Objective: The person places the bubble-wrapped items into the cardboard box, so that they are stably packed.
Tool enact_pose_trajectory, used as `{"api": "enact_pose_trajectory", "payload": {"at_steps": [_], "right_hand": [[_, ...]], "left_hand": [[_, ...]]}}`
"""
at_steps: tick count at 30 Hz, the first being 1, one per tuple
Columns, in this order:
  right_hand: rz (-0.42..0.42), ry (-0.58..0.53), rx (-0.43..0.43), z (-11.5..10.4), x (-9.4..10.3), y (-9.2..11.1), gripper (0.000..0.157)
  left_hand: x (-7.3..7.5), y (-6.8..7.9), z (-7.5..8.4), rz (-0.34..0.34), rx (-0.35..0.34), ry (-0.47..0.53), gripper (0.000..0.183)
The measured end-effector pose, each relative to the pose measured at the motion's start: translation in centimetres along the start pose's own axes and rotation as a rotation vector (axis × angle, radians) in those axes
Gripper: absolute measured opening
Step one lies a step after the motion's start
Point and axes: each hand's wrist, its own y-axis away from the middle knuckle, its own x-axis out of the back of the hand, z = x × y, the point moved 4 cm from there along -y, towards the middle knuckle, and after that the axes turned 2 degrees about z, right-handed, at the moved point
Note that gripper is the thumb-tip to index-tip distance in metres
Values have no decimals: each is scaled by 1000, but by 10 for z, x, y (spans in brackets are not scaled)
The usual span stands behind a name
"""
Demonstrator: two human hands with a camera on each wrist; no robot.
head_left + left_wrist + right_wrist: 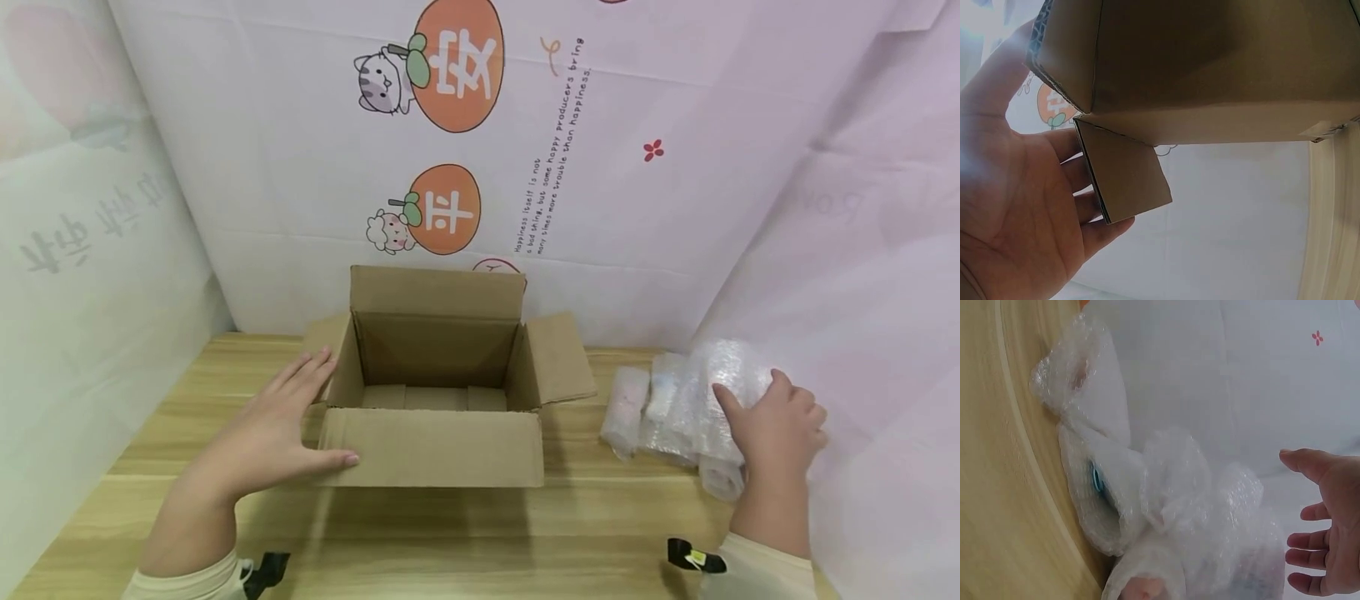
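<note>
An open cardboard box (438, 358) stands on the wooden table, its flaps folded outward. My left hand (273, 429) is at the box's left side, fingers extended by the left flap (1124, 172) and thumb over the front flap (442, 450). In the left wrist view the palm faces the box and the fingers pass behind that flap. To the right lies a pile of bubble-wrapped bundles (675, 404). My right hand (780, 433) hovers at the pile's right end, thumb and fingers spread with nothing between them. One bundle (1104, 494) shows something teal inside its wrap.
A white printed cloth (600, 192) hangs behind the box, and more cloth covers both sides. The wooden tabletop (420, 542) extends in front of the box. A short roll of bubble wrap (626, 408) lies at the pile's left end.
</note>
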Motion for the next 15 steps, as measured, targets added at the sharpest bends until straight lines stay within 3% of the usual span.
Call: {"api": "enact_pose_trajectory", "payload": {"at_steps": [7, 15], "right_hand": [[-54, -25, -49, 14, -1, -3, 114], [-74, -64, -87, 41, -7, -11, 103]], "left_hand": [[1, 2, 1, 8, -4, -3, 123], [0, 1, 3, 15, -13, -10, 122]]}}
